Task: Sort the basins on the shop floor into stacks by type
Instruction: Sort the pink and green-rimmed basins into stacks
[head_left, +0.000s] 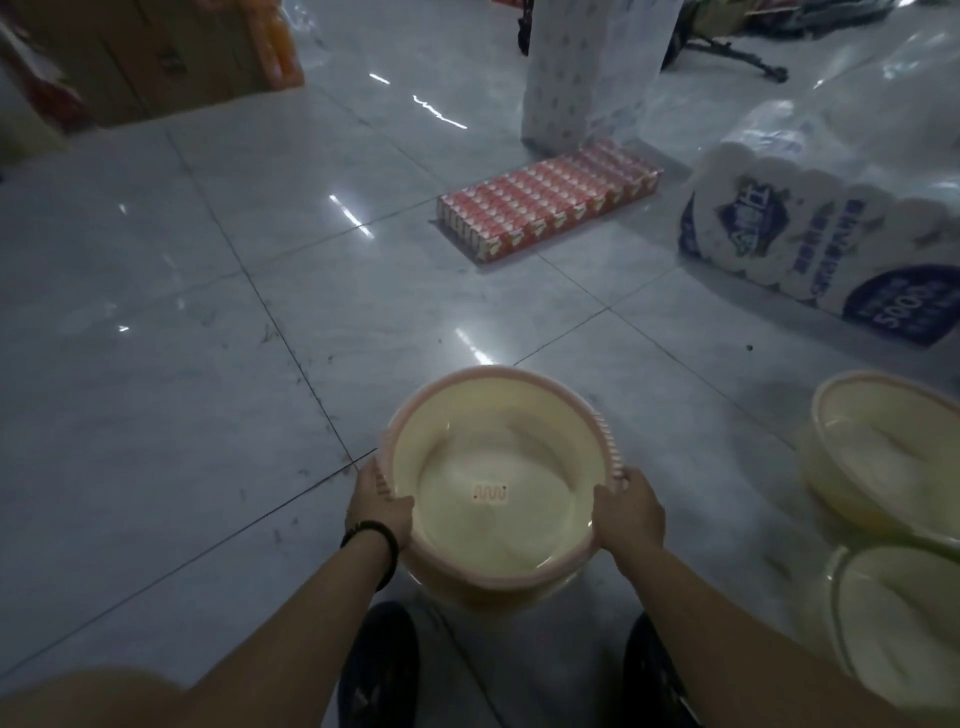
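Note:
A round cream basin with a pink ribbed rim (493, 467) is held low over the grey tiled floor in front of me. My left hand (378, 503) grips its left rim, thumb over the edge. My right hand (629, 512) grips the right rim the same way. A small pink label sits on the basin's bottom. At the right stand two more cream basins: one (893, 457) further away and one (904, 629) nearer, partly cut off by the frame edge.
A flat tray of red cartons (550, 200) lies on the floor ahead. A big pack of toilet rolls (831, 244) sits at the right, a tall white pack (597, 67) behind it. Cardboard boxes (145, 57) stand at the far left. My dark shoes (379, 670) show below.

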